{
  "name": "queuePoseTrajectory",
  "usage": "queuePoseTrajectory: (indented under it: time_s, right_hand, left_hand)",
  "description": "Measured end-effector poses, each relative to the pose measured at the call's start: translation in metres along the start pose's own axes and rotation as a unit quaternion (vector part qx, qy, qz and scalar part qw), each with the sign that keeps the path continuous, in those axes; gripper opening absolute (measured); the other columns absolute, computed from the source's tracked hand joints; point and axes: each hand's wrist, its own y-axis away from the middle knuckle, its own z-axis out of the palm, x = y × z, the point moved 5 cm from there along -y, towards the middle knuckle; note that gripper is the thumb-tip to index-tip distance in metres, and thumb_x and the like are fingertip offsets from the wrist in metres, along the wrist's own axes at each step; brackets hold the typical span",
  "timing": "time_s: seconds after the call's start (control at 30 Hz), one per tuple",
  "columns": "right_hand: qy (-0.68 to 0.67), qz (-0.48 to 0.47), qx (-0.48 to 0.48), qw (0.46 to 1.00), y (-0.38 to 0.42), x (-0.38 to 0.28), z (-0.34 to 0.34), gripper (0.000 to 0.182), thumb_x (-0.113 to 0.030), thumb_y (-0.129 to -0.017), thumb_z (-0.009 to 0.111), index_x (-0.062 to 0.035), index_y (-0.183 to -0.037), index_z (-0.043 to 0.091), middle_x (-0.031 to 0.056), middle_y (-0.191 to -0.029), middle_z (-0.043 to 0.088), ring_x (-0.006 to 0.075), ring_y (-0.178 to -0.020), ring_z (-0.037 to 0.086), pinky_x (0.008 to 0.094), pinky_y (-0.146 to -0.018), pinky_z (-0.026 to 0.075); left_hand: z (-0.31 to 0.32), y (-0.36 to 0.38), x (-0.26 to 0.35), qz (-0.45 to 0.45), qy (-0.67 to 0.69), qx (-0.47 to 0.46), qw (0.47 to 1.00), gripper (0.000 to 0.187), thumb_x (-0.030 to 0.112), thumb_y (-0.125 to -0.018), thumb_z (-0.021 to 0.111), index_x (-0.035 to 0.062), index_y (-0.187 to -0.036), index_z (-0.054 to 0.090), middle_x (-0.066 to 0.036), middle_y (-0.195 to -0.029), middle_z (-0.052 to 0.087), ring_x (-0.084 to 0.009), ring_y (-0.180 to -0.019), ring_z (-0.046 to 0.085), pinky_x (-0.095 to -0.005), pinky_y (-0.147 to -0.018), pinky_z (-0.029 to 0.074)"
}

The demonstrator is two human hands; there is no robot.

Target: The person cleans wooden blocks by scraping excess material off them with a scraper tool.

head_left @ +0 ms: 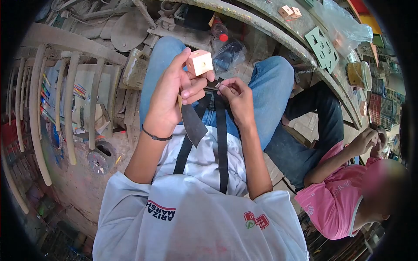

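Note:
My left hand is closed around a pale wooden cube, held up between thumb and fingers. Round holes show in the cube's faces. A dark strip that looks like sandpaper hangs down from the palm of the same hand, its tan back showing at one edge. To the right and slightly lower, my right hand is pinched, with a tiny pale bit at the fingertips, too small to name. The two hands are close together but apart, above my lap.
A bench at upper right carries wooden blocks, a green plate with cutouts and a plastic bag. A bottle with a red cap lies ahead. A person in pink sits at right. A wooden rack stands left.

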Motion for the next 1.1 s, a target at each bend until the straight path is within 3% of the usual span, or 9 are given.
queuePoseTrajectory:
  time_s: [0.13, 0.33, 0.4, 0.53, 0.63, 0.7, 0.8, 1.1]
  right_hand:
    - [0.021, -0.028, -0.009, 0.999, 0.000, -0.001, -0.002, 0.009, 0.005, -0.079, 0.062, 0.0014, -0.086, 0.058, 0.0043, -0.081, 0.061, 0.0088, -0.072, 0.055, 0.0206, -0.068, 0.043]
    - [0.022, -0.029, -0.017, 0.999, 0.004, -0.007, 0.000, 0.017, 0.007, -0.074, 0.066, 0.0020, -0.089, 0.062, 0.0057, -0.094, 0.059, 0.0090, -0.078, 0.054, 0.0206, -0.071, 0.041]
    - [0.027, -0.077, -0.023, 0.996, 0.005, -0.012, 0.001, 0.018, 0.008, -0.072, 0.067, 0.0023, -0.089, 0.064, 0.0068, -0.102, 0.057, 0.0099, -0.081, 0.054, 0.0205, -0.073, 0.041]
    - [0.036, -0.083, -0.026, 0.996, 0.003, -0.009, -0.001, 0.014, 0.008, -0.072, 0.067, 0.0022, -0.085, 0.064, 0.0069, -0.104, 0.056, 0.0107, -0.082, 0.054, 0.0212, -0.075, 0.042]
    - [0.002, -0.070, -0.035, 0.997, 0.006, -0.012, 0.001, 0.014, 0.007, -0.073, 0.066, 0.0027, -0.086, 0.063, 0.0070, -0.098, 0.059, 0.0110, -0.081, 0.055, 0.0213, -0.075, 0.043]
    - [-0.080, -0.048, -0.007, 0.996, 0.010, -0.021, 0.000, 0.013, 0.006, -0.077, 0.064, 0.0027, -0.089, 0.062, 0.0060, -0.087, 0.061, 0.0105, -0.075, 0.056, 0.0211, -0.070, 0.044]
    - [-0.096, -0.049, -0.030, 0.994, 0.026, -0.056, 0.009, 0.011, 0.005, -0.080, 0.062, 0.0026, -0.090, 0.060, 0.0043, -0.080, 0.060, 0.0095, -0.069, 0.055, 0.0199, -0.063, 0.044]
    - [0.025, -0.169, -0.099, 0.980, 0.046, -0.121, 0.034, 0.006, 0.003, -0.082, 0.062, 0.0034, -0.087, 0.058, 0.0041, -0.081, 0.059, 0.0088, -0.070, 0.057, 0.0216, -0.062, 0.046]
  left_hand:
    - [-0.002, -0.001, 0.000, 0.005, 0.027, -0.021, 0.999, 0.034, 0.036, -0.096, 0.039, 0.0033, -0.101, 0.050, -0.012, -0.081, 0.058, -0.0033, -0.040, 0.032, -0.0167, -0.034, 0.026]
    - [-0.009, -0.001, -0.001, 0.010, 0.023, -0.021, 0.999, 0.035, 0.036, -0.095, 0.042, 0.0030, -0.104, 0.049, -0.013, -0.081, 0.058, -0.0033, -0.040, 0.033, -0.0168, -0.034, 0.026]
    - [-0.009, -0.001, -0.001, 0.015, 0.020, -0.015, 1.000, 0.035, 0.036, -0.095, 0.042, 0.0029, -0.104, 0.049, -0.014, -0.081, 0.058, -0.0034, -0.040, 0.033, -0.0168, -0.034, 0.026]
    - [-0.009, -0.001, -0.001, 0.013, 0.037, -0.016, 0.999, 0.037, 0.038, -0.094, 0.044, 0.0016, -0.101, 0.049, -0.014, -0.082, 0.058, -0.0036, -0.041, 0.033, -0.0169, -0.033, 0.026]
    - [-0.008, 0.001, -0.001, 0.009, 0.048, -0.015, 0.999, 0.039, 0.039, -0.093, 0.045, 0.0009, -0.098, 0.049, -0.014, -0.081, 0.057, -0.0039, -0.040, 0.033, -0.0170, -0.033, 0.027]
    - [-0.007, 0.001, -0.002, 0.007, 0.053, -0.019, 0.998, 0.040, 0.040, -0.093, 0.045, 0.0007, -0.096, 0.049, -0.014, -0.081, 0.057, -0.0040, -0.040, 0.033, -0.0170, -0.033, 0.027]
    - [-0.009, 0.003, -0.004, -0.004, 0.056, -0.029, 0.998, 0.038, 0.039, -0.092, 0.044, 0.0014, -0.093, 0.049, -0.013, -0.076, 0.056, -0.0042, -0.039, 0.032, -0.0170, -0.033, 0.027]
    - [-0.001, 0.010, -0.009, 0.000, 0.006, -0.056, 0.998, 0.034, 0.037, -0.091, 0.041, 0.0042, -0.089, 0.051, -0.010, -0.068, 0.054, -0.0039, -0.038, 0.028, -0.0175, -0.034, 0.024]
